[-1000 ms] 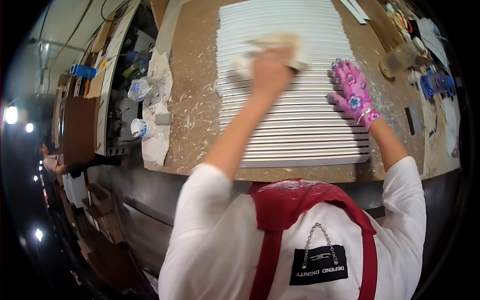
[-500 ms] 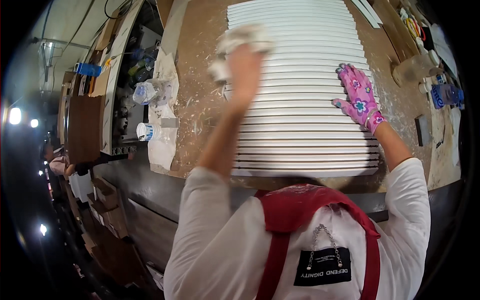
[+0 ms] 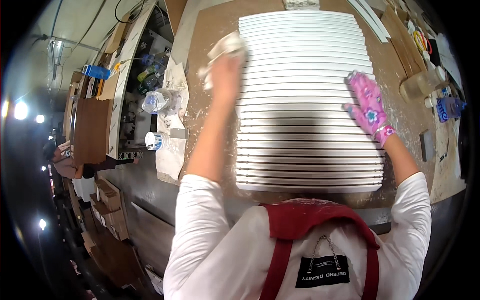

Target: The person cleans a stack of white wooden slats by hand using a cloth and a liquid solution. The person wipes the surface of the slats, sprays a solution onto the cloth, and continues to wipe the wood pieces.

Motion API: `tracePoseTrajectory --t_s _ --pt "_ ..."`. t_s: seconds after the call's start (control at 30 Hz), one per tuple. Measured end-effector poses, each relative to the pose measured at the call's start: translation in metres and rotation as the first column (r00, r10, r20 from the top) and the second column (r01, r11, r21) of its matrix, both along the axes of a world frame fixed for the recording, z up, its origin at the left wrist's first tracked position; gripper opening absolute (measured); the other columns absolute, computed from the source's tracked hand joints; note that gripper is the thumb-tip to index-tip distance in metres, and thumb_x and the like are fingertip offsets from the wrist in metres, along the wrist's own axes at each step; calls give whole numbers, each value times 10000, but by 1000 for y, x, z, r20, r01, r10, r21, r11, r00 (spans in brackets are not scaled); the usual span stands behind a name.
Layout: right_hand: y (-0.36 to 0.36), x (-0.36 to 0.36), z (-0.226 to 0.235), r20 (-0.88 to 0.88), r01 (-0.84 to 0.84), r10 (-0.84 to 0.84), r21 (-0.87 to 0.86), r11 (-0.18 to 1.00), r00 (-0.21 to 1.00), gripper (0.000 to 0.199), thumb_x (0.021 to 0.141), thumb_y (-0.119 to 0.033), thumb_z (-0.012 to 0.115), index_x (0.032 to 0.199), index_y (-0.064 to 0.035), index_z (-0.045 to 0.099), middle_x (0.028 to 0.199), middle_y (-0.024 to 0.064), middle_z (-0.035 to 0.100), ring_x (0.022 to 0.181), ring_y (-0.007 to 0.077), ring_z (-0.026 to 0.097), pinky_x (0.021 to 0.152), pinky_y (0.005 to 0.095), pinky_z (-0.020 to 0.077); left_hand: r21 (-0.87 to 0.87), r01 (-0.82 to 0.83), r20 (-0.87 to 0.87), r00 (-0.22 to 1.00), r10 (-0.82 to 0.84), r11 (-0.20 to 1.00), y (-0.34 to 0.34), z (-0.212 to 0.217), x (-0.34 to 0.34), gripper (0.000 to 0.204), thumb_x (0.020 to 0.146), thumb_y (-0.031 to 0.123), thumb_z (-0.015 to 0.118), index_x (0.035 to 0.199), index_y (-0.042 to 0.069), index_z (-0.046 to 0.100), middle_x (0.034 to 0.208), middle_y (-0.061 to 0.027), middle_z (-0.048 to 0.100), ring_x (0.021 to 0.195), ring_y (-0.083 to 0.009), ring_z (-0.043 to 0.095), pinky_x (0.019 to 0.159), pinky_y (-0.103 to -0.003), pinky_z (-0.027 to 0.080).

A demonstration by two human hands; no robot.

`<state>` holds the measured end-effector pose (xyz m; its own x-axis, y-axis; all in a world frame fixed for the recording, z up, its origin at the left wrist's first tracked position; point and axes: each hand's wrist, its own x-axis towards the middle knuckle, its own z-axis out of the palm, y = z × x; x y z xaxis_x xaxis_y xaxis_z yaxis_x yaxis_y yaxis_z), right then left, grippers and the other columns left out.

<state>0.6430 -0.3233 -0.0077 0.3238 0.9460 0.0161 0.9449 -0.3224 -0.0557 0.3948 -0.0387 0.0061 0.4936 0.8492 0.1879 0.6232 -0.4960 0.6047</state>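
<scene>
Many long white slats [image 3: 305,95] lie side by side across a brown workbench [image 3: 212,145], their ends lined up in a stack in front of me. My left hand [image 3: 226,77], bare and a little smeared by motion, grips a cream-coloured cloth [image 3: 227,45] at the left ends of the upper slats. On the right, my right hand [image 3: 369,102] wears a pink flowered glove. It rests flat on the slats near their right ends, thumb and fingers apart, holding nothing.
Left of the bench's middle stand a clear plastic bottle [image 3: 159,101] and a white tub [image 3: 156,141]. At the right are a cloudy jug [image 3: 422,84], a blue-labelled bottle [image 3: 448,108] and a grey block [image 3: 426,145]. Loose white strips [image 3: 369,19] lie far right. Another person [image 3: 67,162] is far left.
My left hand has moved left with the cloth, from over the slats to their left ends. My right hand remains on the slats. The whole view has shifted slightly.
</scene>
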Motion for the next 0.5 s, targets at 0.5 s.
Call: tracePoseTrajectory --t_s 0.5 --pt "47 46 -43 101 17 -38 195 981 994 581 918 -381 524 1375 -34 434 1436 171 416 1337 351 354 1105 466 257 111 -148 -27 988 152 983 40 -36 -29 321 907 258 522 917 -28 667 881 -207 666 819 -345 632 735 -444 476"
